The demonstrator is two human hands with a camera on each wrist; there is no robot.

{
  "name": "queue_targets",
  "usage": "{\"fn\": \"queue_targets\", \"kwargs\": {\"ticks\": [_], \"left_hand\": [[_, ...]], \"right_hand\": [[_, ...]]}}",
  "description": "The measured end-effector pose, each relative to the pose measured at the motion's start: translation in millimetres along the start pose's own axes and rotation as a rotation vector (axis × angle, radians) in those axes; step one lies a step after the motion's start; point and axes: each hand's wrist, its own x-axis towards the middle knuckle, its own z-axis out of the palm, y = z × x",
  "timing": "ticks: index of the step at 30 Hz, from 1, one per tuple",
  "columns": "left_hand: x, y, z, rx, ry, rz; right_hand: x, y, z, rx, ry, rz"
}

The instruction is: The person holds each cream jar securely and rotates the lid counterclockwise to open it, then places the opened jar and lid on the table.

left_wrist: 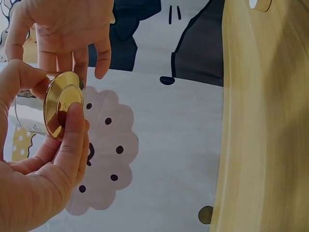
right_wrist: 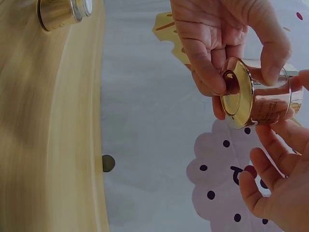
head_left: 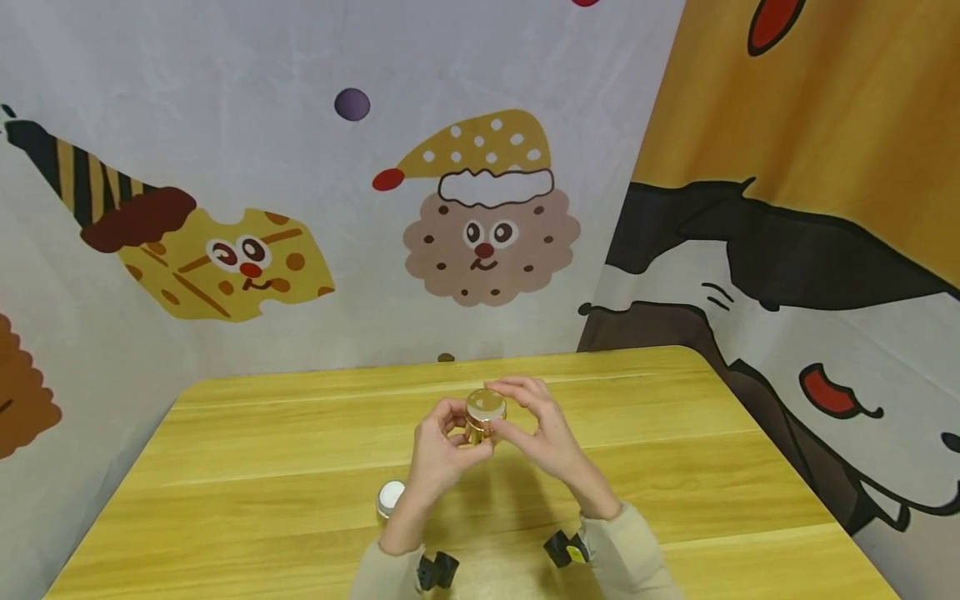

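Note:
A shiny gold jar (head_left: 478, 427) with a round gold lid (head_left: 486, 403) is held above the table between both hands. My left hand (head_left: 441, 450) grips its body; in the left wrist view its fingers press the jar's gold base (left_wrist: 65, 104). My right hand (head_left: 546, 433) has thumb and a fingertip at opposite edges of the lid. In the right wrist view the jar lies sideways with dark print on its clear wall (right_wrist: 265, 108), and the other fingers of the right hand (right_wrist: 285, 188) are bent, off the jar.
A small round container (head_left: 391, 496) with a white top stands on the wooden table (head_left: 285, 467), beside the left forearm and partly hidden by it. A cloth with cartoon figures (head_left: 491, 242) hangs behind the table. Black wrist devices (head_left: 437, 572) sit near the sleeves.

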Motion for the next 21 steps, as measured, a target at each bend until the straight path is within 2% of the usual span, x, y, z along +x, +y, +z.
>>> {"fn": "queue_targets", "kwargs": {"ticks": [2, 4, 9, 12, 15, 21], "left_hand": [[-0.1, -0.1, -0.1, 0.001, 0.0, 0.0], [-0.2, -0.3, -0.3, -0.001, 0.005, -0.002], [-0.2, -0.5, -0.6, -0.003, 0.01, -0.005], [-0.2, -0.5, -0.5, 0.0, 0.006, -0.003], [-0.4, -1.1, -0.5, 0.0, 0.003, -0.003], [-0.8, -2.0, -0.3, 0.014, 0.0, -0.003]], "right_hand": [[-0.5, -0.3, -0.1, 0.012, -0.01, -0.004], [-1.2, -1.4, 0.6, 0.012, -0.004, 0.025], [-0.7, -4.8, 4.1, -0.035, 0.071, 0.107], [0.5, -5.1, 5.7, -0.058, 0.112, 0.1], [0.9, -5.6, 5.6, -0.057, 0.117, 0.087], [-0.4, -6.0, 3.6, -0.047, 0.056, 0.05]]}}
